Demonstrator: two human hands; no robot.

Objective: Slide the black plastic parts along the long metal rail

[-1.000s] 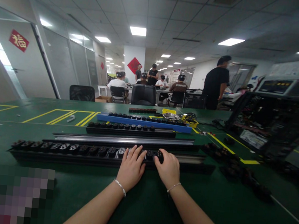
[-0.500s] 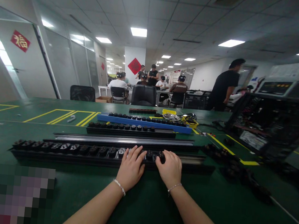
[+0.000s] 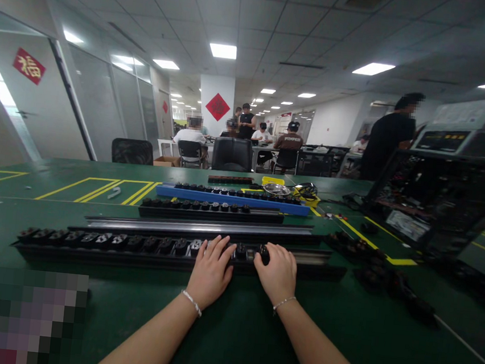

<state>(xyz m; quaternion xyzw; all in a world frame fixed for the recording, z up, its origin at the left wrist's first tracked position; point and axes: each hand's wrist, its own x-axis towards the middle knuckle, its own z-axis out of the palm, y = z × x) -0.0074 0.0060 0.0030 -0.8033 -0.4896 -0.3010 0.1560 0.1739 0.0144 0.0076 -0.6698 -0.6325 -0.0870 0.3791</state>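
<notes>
A long black rail (image 3: 102,251) loaded with several small black sockets lies across the green table (image 3: 254,332) in front of me. My left hand (image 3: 210,271) rests on the rail with its fingers spread flat over the sockets. My right hand (image 3: 277,272) sits just to the right, fingers curled round a small black socket (image 3: 262,254) on the rail. Both wrists wear thin bracelets.
Behind the near rail lie a metal rail (image 3: 204,228), another black socket rail (image 3: 211,211) and a blue one (image 3: 232,198). Loose black parts (image 3: 383,278) lie to the right, below a dark machine (image 3: 443,190). Several people sit or stand at far tables.
My hands have stayed on the rail, with only slight finger shifts. The person in black at the back right has walked further right.
</notes>
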